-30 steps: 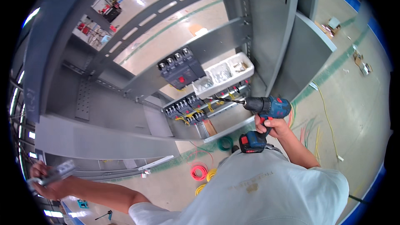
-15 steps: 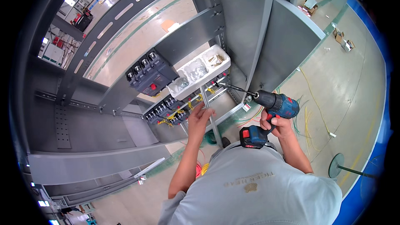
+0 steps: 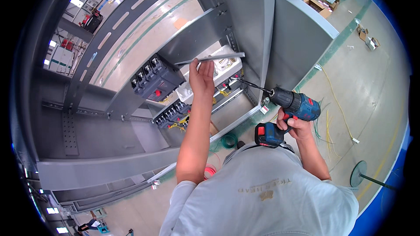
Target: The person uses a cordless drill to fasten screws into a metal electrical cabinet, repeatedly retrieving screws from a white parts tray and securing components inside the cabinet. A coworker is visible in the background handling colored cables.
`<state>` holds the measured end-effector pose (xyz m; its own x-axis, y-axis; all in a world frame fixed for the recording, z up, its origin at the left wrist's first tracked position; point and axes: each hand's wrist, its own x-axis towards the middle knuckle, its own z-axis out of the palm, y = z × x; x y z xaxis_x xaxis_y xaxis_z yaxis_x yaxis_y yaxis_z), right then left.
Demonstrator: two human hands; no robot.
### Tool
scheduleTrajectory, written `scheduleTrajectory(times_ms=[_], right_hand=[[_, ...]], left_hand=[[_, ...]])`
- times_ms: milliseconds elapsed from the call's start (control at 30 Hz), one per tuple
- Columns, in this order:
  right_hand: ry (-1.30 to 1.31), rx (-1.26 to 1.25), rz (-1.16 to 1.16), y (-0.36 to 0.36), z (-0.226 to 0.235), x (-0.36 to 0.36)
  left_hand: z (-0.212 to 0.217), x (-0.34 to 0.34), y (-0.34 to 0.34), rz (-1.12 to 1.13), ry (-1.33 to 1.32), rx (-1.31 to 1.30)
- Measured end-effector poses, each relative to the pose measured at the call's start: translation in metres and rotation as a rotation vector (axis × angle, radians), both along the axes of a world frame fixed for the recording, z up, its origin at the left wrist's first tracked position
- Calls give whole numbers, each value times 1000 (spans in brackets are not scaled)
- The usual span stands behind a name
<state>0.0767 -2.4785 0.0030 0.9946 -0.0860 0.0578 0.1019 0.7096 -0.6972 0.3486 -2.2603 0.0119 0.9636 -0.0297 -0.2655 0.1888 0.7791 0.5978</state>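
Observation:
My right hand (image 3: 296, 127) grips a blue and black cordless drill (image 3: 302, 105), its long bit (image 3: 253, 85) reaching left towards the wired parts below the tray. My left hand (image 3: 202, 78) is raised in front of a white tray (image 3: 184, 96) and has its fingers on a narrow metal rail (image 3: 227, 56). The rail lies roughly level across the tray's far part. Small loose hardware shows in the tray, partly hidden by my hand and the rail. Left of the tray, a large dark circuit breaker (image 3: 158, 78) with a red button is fixed to the grey cabinet plate.
Smaller breakers (image 3: 171, 114) with yellow wires sit below the large one. The grey cabinet frame (image 3: 109, 166) surrounds the left side, and a grey panel (image 3: 297, 39) stands at the right. Coiled wires (image 3: 229, 140), cardboard boxes (image 3: 317, 6) and a round-based stand (image 3: 358, 173) are on the floor.
My left hand has moved up and away from me, swinging the metal rail from upright to nearly level over the tray. The drill stays in my right hand, shifted slightly.

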Motion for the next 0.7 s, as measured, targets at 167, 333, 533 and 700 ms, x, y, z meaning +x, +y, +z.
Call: scheduleTrajectory(times_ms=[167, 333, 533, 700], right_hand=[[11, 17, 1, 1, -1, 3], [29, 39, 45, 0, 4, 10], [-8, -70, -11, 1, 3, 25], [37, -162, -127, 16, -7, 55]], left_hand=[[5, 23, -11, 69, 74, -5], [13, 51, -6, 25, 96, 127], [15, 72, -10, 17, 56, 201], [15, 82, 3, -9, 63, 272]])
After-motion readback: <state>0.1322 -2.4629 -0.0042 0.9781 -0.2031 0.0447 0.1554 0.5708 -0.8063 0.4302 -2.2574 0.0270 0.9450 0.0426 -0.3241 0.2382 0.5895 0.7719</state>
